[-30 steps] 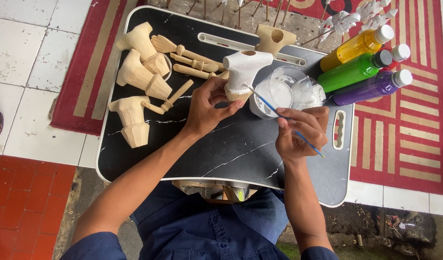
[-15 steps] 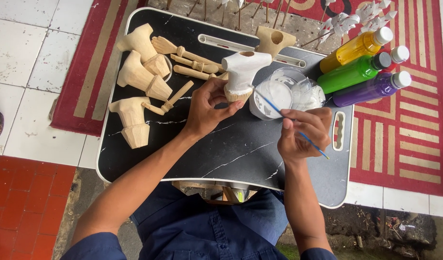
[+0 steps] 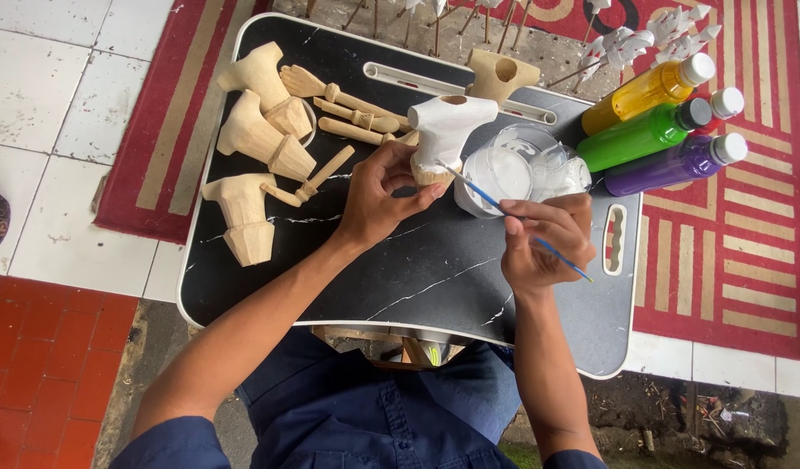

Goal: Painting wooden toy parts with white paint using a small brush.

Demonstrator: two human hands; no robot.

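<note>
Now the left hand (image 3: 384,193) grips the white-coated wooden figure (image 3: 445,132) at its base, upright on the black tray (image 3: 330,260); the right hand (image 3: 543,239) pinches a thin blue brush (image 3: 504,200) toward it — best kept light, strokes short, figure turned steadily

Cup (image 3: 504,174) right of carved figure (image 3: 448,130)
</note>
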